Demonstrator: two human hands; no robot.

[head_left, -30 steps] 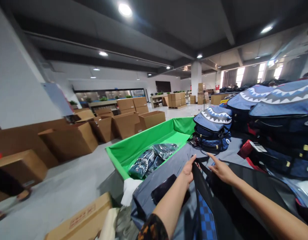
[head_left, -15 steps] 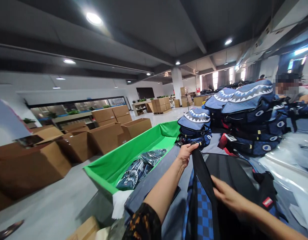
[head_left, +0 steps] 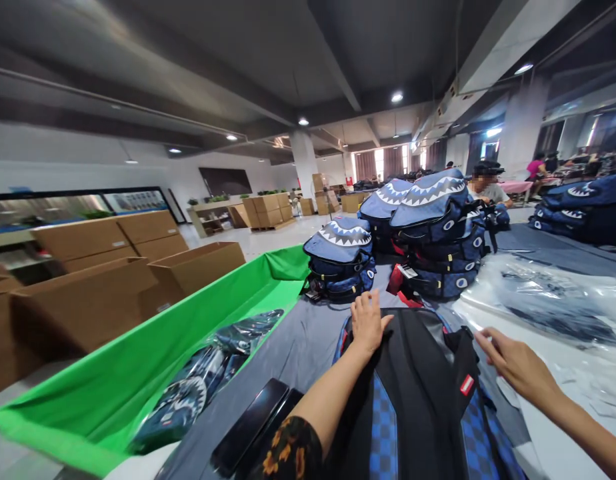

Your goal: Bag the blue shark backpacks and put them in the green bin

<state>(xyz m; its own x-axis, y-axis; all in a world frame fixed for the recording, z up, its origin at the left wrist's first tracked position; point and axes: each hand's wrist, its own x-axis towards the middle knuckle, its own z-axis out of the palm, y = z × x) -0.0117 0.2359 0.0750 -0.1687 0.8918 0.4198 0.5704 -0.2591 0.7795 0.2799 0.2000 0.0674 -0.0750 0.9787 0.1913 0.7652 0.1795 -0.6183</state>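
A black backpack (head_left: 418, 373) with blue checkered straps lies back side up in front of me on the grey-covered table. My left hand (head_left: 369, 325) rests on its upper left part, fingers stretched out and thumb apart, gripping nothing. Just right of the right strap, which bears a red label (head_left: 467, 385), my right hand (head_left: 518, 367) hovers with loosely bent fingers and nothing visible in them. Beyond the backpack stand a small stack of blue shark-face backpacks (head_left: 338, 250) and a taller stack (head_left: 431, 227) with a red and white tag (head_left: 405, 272).
Left of the table is a green-lined bin (head_left: 153, 340) holding plastic-wrapped shark-print bags (head_left: 198, 380). A dark phone-like object (head_left: 251, 423) lies near the table's left edge. Clear plastic bags (head_left: 553, 300) cover the right side. Cardboard boxes (head_left: 98, 307) stand further left; a co-worker (head_left: 488, 187) sits beyond the stacks.
My left hand has let go of the black strap and now lies on the backpack. My right hand has moved off the strap to the right. The view has turned right.
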